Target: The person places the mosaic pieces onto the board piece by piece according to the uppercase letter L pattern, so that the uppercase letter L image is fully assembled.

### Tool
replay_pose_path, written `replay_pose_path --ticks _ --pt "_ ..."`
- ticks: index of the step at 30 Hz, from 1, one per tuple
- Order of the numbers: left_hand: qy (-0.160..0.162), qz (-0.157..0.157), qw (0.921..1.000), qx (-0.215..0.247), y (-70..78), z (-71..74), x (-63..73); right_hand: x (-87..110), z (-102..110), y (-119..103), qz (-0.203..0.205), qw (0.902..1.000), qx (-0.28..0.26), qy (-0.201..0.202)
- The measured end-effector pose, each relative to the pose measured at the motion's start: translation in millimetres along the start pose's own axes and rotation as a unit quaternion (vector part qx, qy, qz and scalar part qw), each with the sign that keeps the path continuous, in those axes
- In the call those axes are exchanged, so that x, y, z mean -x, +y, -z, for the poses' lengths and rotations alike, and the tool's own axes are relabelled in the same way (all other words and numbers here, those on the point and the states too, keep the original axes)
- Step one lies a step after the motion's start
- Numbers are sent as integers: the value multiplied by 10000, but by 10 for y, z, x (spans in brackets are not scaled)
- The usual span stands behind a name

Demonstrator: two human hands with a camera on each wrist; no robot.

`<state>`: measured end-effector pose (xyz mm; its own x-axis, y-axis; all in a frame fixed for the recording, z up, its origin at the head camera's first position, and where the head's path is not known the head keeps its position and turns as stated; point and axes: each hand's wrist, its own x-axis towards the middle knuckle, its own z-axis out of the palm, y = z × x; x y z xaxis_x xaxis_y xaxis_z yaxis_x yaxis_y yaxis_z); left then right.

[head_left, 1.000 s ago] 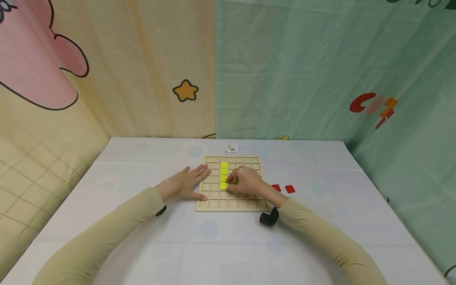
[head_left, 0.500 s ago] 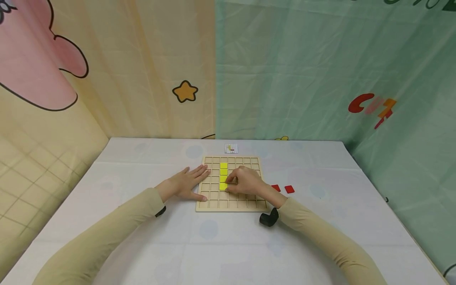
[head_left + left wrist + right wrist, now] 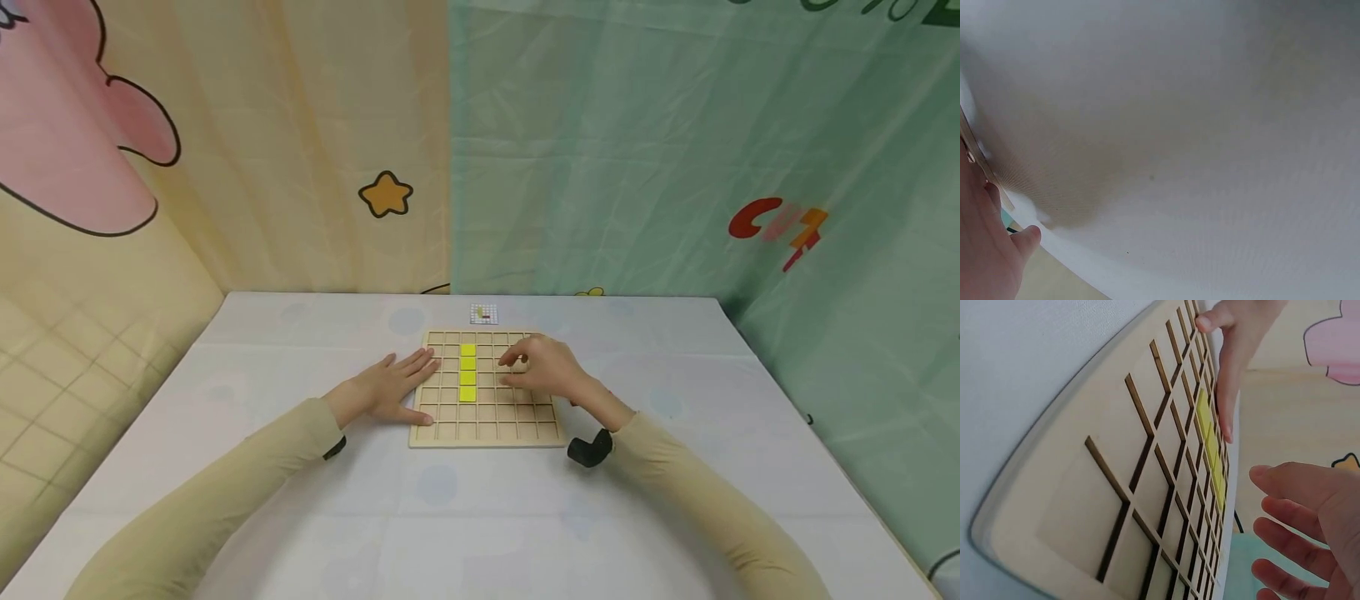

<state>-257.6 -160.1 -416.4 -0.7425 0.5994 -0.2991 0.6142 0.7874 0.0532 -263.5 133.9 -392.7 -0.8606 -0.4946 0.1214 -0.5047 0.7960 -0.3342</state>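
A wooden grid board [image 3: 487, 435] lies flat on the white-covered table. Several yellow square tiles [image 3: 468, 372] form one column in its cells, left of the middle. My left hand [image 3: 384, 390] rests with spread fingers on the board's left edge. Over the right part of the board is my right hand [image 3: 551, 368], its fingers loosely bent. In the right wrist view, that hand [image 3: 1313, 512] has thumb and fingers apart with nothing between them, and the yellow tiles [image 3: 1211, 447] sit in the grid. The left wrist view catches only part of the left hand [image 3: 988, 244].
A small printed card [image 3: 483, 314] with a coloured grid pattern lies behind the board. The red tiles right of the board are now almost wholly hidden by the right forearm. Patterned curtains [image 3: 600, 150] stand behind the table [image 3: 450, 533].
My right hand has left the lowest yellow tile and moved right and slightly away from me, its forearm now covering the red tiles. The left hand has stayed in place.
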Motion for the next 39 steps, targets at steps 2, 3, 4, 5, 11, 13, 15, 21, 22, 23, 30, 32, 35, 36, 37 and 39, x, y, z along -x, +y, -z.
replay_pose_path --ticks 2,3,4,5,11,13,15,21,22,23,30,32,35,36,37,39 --pt "-18 21 10000 -2 -1 4 8 31 53 39 -28 10000 65 16" --pt "-23 26 10000 7 -2 5 11 49 78 62 -39 9999 90 25" --pt "-28 32 10000 12 -3 6 13 70 101 86 -52 9999 101 35" --pt "-25 34 10000 2 -6 2 13 93 126 107 -83 9999 93 51" --pt "39 -8 10000 -19 -22 -23 9 254 221 264 -245 9995 162 130" --pt "48 -20 10000 -3 -22 -27 9 305 233 325 -282 9993 215 151" --pt "47 -30 10000 5 -20 -27 10 352 242 385 -346 9990 226 166" --pt "52 -58 10000 39 -11 -15 18 476 245 571 -569 9983 101 119" --pt "57 -62 10000 43 -10 -14 18 495 242 606 -577 9982 90 100" --pt "64 -65 9999 42 -9 -13 18 514 238 639 -603 9981 72 73" --pt "65 -53 10000 16 -10 -14 7 641 228 850 -630 9970 -284 -361" --pt "45 -41 10000 2 -9 -13 6 671 227 902 -534 9968 -328 -492" --pt "16 -27 10000 -10 -3 -7 9 709 215 963 -346 9973 -310 -571" --pt "13 -26 10000 -16 -1 -4 10 719 209 979 -295 9975 -298 -576" --pt "11 -24 10000 -17 2 -1 12 729 202 991 -264 9976 -294 -567" --pt "18 -29 10000 -14 6 4 14 741 189 1012 -228 9978 -315 -536"
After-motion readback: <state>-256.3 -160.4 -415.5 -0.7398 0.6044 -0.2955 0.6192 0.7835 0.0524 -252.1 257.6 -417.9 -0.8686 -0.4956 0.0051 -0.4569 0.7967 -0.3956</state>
